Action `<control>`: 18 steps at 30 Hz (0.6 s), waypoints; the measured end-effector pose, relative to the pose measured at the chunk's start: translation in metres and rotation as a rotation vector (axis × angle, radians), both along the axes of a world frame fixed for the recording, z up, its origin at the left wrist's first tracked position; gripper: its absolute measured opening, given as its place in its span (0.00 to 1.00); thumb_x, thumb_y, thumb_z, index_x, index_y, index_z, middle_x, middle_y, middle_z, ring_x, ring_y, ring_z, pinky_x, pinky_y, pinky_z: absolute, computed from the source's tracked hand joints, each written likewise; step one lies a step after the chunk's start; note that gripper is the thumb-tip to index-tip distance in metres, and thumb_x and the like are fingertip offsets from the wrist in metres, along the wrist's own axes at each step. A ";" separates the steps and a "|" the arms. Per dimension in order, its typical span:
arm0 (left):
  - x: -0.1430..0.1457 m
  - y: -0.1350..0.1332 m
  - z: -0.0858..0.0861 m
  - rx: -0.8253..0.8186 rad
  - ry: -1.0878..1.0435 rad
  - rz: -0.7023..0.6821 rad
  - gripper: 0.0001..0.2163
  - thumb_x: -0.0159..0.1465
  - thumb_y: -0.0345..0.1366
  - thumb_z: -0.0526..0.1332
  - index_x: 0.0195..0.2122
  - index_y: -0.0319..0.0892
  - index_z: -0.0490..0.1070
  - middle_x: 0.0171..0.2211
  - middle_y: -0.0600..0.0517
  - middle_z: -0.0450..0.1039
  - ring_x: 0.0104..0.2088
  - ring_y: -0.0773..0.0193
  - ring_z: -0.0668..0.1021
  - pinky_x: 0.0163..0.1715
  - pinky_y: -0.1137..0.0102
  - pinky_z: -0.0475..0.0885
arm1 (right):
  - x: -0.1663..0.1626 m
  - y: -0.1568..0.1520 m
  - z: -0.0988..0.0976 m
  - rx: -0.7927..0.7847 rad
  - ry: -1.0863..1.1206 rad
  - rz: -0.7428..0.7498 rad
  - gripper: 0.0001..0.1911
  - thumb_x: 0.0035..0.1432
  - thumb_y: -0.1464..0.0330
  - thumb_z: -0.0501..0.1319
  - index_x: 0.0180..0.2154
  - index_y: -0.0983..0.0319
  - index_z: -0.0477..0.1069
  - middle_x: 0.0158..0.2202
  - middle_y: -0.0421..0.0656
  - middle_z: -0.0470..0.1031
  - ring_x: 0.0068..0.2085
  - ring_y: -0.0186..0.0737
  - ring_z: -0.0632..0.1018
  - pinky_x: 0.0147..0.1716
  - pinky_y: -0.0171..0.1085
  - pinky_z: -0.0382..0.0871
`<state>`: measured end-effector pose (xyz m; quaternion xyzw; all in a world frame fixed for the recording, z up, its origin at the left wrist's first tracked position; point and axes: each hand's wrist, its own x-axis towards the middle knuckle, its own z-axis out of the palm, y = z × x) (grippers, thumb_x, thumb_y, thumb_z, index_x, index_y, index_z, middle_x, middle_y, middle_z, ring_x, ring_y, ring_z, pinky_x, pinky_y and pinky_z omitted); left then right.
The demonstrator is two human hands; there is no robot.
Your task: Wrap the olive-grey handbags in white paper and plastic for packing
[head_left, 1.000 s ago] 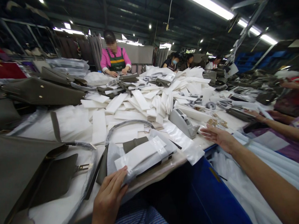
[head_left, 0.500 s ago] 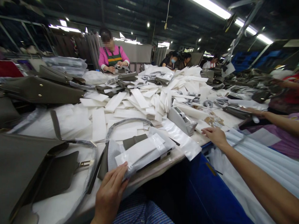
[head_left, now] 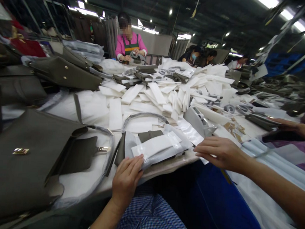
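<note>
My left hand [head_left: 126, 178] lies at the table's near edge, fingers flat on the corner of a white foam bundle wrapped in clear plastic [head_left: 158, 146]. A grey strap [head_left: 148, 135] pokes out behind the bundle. My right hand [head_left: 221, 152] hovers just right of the bundle, over the table edge. Its thumb and fingers are pinched together and point left; what they hold is too small to make out. A grey tape dispenser [head_left: 199, 121] stands just behind that hand.
A large olive handbag [head_left: 28, 157] with a gold clasp lies at the near left; more handbags [head_left: 66, 73] are behind it. White foam sheets [head_left: 155, 98] are heaped mid-table. A blue bin [head_left: 214, 197] stands below my right arm. A co-worker's hand [head_left: 287, 125] reaches in at right; a person in pink [head_left: 130, 43] works opposite.
My right hand has pulled back from beside the tape dispenser to the bundle's right end, its fingers now pinched. My left hand stays on the bundle. My view has swung to the left.
</note>
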<state>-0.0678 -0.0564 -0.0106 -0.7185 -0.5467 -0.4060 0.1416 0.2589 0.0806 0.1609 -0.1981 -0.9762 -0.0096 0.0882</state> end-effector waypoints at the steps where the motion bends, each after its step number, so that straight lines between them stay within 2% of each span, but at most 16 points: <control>1: 0.001 0.000 0.000 -0.012 -0.011 0.001 0.13 0.70 0.30 0.58 0.55 0.40 0.69 0.52 0.47 0.78 0.50 0.56 0.78 0.56 0.57 0.68 | -0.020 -0.004 0.003 -0.097 -0.005 0.069 0.09 0.67 0.67 0.59 0.44 0.57 0.77 0.36 0.44 0.81 0.36 0.38 0.79 0.39 0.35 0.68; 4: 0.003 -0.001 0.000 -0.049 -0.053 -0.002 0.13 0.70 0.30 0.58 0.55 0.41 0.69 0.53 0.48 0.77 0.51 0.56 0.78 0.56 0.57 0.69 | -0.077 -0.010 0.006 -0.332 -0.053 0.240 0.09 0.68 0.66 0.58 0.42 0.59 0.77 0.33 0.44 0.79 0.35 0.37 0.78 0.37 0.34 0.67; 7: 0.004 -0.001 0.001 -0.050 -0.086 -0.005 0.13 0.70 0.30 0.58 0.55 0.41 0.69 0.53 0.47 0.77 0.51 0.56 0.78 0.56 0.57 0.69 | -0.124 -0.003 0.002 -0.407 -0.116 0.341 0.10 0.67 0.63 0.60 0.38 0.59 0.77 0.30 0.42 0.78 0.34 0.36 0.77 0.34 0.33 0.65; 10: 0.003 -0.001 0.001 -0.025 -0.095 -0.012 0.13 0.70 0.31 0.58 0.55 0.40 0.70 0.52 0.47 0.78 0.51 0.57 0.78 0.55 0.57 0.70 | -0.161 0.014 -0.009 -0.378 -0.204 0.396 0.12 0.65 0.61 0.60 0.33 0.60 0.77 0.28 0.41 0.76 0.31 0.35 0.75 0.32 0.33 0.63; 14: 0.004 -0.001 0.001 -0.033 -0.096 -0.006 0.13 0.70 0.29 0.57 0.55 0.39 0.70 0.53 0.47 0.78 0.51 0.57 0.78 0.55 0.57 0.71 | -0.197 0.034 -0.025 -0.273 -0.364 0.427 0.11 0.63 0.64 0.61 0.29 0.60 0.76 0.28 0.40 0.77 0.31 0.36 0.76 0.28 0.34 0.59; 18: 0.006 -0.002 0.001 0.001 -0.097 0.039 0.15 0.69 0.28 0.57 0.56 0.40 0.70 0.52 0.46 0.77 0.51 0.57 0.78 0.55 0.59 0.72 | -0.223 0.038 -0.028 -0.163 -0.539 0.445 0.08 0.59 0.66 0.63 0.29 0.59 0.77 0.29 0.42 0.79 0.33 0.39 0.77 0.27 0.35 0.55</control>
